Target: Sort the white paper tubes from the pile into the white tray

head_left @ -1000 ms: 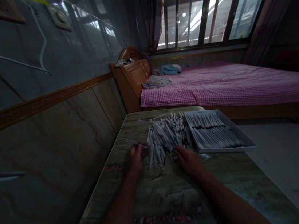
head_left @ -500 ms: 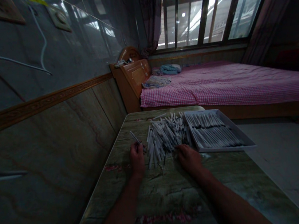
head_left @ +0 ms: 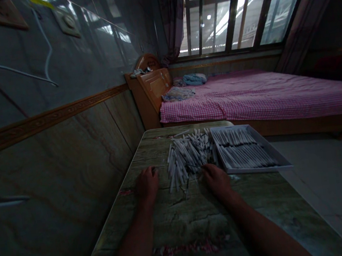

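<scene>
A loose heap of white paper sticks (head_left: 189,157) lies criss-crossed on the green marble-patterned tabletop (head_left: 182,216). My left hand (head_left: 147,185) rests curled on the table, a little left of the heap and apart from it. Its fingers hide whatever may be inside. My right hand (head_left: 217,182) lies at the heap's near edge with its fingertips among the sticks. To the right of the heap stands a white tray (head_left: 253,169) holding sticks in neat rows.
Pink scraps (head_left: 190,249) lie across the near part of the table. The tiled wall runs along the table's left side, and a tiled floor (head_left: 333,190) lies beyond its right edge. Past the far edge stands a bed with a pink checked sheet (head_left: 249,101).
My left hand has moved left, away from the heap, and the thin white stick seen in it earlier no longer shows. My right hand has barely moved.
</scene>
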`<move>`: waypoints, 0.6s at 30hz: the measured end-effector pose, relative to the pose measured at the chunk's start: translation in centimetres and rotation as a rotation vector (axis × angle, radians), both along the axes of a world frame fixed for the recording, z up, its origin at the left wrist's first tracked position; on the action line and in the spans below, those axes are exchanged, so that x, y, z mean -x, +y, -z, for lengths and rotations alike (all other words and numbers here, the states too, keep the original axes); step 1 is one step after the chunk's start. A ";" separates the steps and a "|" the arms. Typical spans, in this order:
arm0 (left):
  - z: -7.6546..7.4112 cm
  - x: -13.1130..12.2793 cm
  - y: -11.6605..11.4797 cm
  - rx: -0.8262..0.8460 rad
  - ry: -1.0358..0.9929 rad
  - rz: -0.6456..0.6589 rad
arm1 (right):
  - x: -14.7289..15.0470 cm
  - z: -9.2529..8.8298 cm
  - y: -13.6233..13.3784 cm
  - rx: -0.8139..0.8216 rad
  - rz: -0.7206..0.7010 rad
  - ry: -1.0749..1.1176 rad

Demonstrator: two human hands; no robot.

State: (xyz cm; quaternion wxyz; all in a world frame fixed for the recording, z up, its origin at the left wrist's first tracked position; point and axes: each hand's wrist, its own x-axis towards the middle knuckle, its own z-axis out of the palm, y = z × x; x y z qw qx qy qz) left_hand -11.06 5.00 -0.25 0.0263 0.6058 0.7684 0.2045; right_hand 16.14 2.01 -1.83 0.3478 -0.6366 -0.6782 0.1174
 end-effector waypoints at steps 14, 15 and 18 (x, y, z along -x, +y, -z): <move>-3.3 -4.4 -2.8 0.089 0.195 0.211 | -0.2 0.0 0.2 -0.103 0.013 0.191; -3.4 -4.6 -2.9 0.136 0.203 0.224 | -0.2 0.1 0.2 -0.104 0.011 0.196; -3.6 -5.0 -3.2 0.249 0.193 0.229 | -0.1 0.2 0.3 -0.104 -0.003 0.206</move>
